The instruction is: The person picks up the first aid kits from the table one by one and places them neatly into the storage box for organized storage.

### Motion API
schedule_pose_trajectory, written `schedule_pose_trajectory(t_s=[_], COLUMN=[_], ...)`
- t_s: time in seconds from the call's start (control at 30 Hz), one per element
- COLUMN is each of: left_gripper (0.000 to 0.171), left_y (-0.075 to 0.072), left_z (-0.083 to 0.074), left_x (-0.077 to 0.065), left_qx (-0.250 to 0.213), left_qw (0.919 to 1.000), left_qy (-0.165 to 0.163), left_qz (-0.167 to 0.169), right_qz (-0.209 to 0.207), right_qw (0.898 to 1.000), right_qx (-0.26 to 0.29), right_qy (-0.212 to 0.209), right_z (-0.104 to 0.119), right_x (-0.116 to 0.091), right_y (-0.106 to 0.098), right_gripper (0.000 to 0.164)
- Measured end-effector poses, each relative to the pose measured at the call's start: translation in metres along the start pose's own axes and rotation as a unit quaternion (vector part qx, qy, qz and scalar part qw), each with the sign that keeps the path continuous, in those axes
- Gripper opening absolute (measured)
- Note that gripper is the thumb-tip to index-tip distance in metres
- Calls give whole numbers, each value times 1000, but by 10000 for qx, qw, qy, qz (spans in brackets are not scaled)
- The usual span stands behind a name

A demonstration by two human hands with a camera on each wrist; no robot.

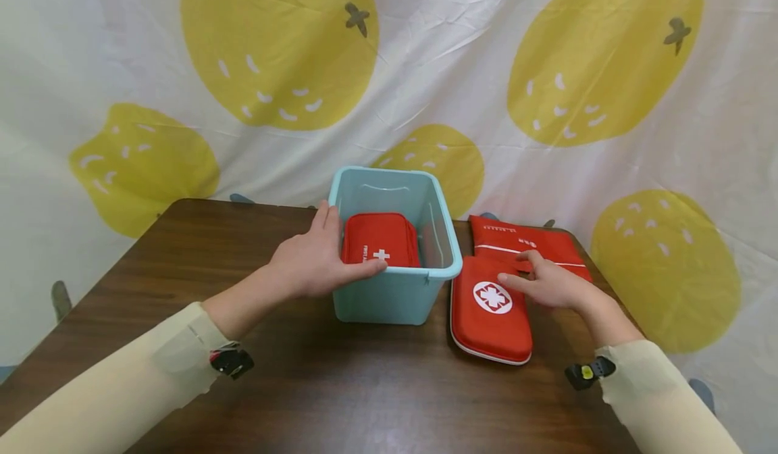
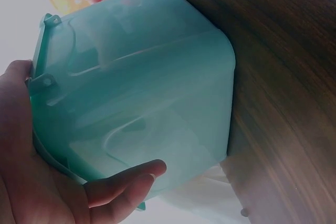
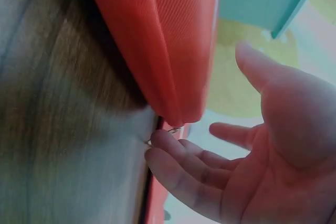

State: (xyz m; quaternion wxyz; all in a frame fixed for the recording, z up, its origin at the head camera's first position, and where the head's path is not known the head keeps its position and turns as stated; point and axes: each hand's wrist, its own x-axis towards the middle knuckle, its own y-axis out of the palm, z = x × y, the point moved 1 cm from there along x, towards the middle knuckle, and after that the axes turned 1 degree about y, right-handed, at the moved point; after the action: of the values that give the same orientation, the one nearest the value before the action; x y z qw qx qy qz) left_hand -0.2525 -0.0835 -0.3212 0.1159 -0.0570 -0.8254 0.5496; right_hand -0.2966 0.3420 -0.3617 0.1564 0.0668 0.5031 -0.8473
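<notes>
My left hand (image 1: 310, 255) rests at the near left corner of a light blue plastic bin (image 1: 379, 298), thumb along the front rim and fingers along the left side. In the left wrist view, its fingertips lie against the outer wall. Inside the bin is a red first aid pouch (image 1: 379, 234) with a white cross. My right hand (image 1: 550, 284) hovers at the right edge of a red zippered case (image 1: 486, 332) with a round white emblem. The right wrist view shows its loosely bent fingers by the case's corner, holding nothing.
A flat red pouch (image 1: 547, 241) with a white stripe lies behind the case, partly covered. The dark wooden table (image 1: 340, 400) ends at a white curtain (image 1: 437, 48) printed with yellow fruit. Bin and case stand close side by side.
</notes>
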Motion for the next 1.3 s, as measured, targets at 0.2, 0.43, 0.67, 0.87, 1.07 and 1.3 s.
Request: schedule_pose_trajectory(t_s=[0.2, 0.43, 0.67, 0.87, 1.07, 1.3], left_gripper=[124, 122, 123, 122, 121, 121], left_y=[2, 3, 2, 2, 1, 1], left_z=[0, 1, 0, 0, -1, -1], left_x=[0, -1, -1, 0, 0, 0], left_qx=[-31, -74, 18, 20, 72, 20], left_qw=[10000, 10000, 10000, 10000, 10000, 10000], left_qy=[4, 6, -6, -3, 2, -27], left_qz=[37, 39, 15, -9, -37, -6], right_qz=[144, 403, 558, 434, 245, 151], right_qw=[9991, 9968, 9922, 9925, 9798, 9495], right_qx=[150, 496, 955, 949, 1900, 3116], right_qy=[375, 476, 574, 629, 571, 347], right_z=[-6, -3, -4, -8, -7, -6], right_x=[17, 28, 35, 34, 32, 30], right_y=[-1, 2, 6, 6, 2, 4], right_gripper=[91, 85, 83, 86, 87, 78])
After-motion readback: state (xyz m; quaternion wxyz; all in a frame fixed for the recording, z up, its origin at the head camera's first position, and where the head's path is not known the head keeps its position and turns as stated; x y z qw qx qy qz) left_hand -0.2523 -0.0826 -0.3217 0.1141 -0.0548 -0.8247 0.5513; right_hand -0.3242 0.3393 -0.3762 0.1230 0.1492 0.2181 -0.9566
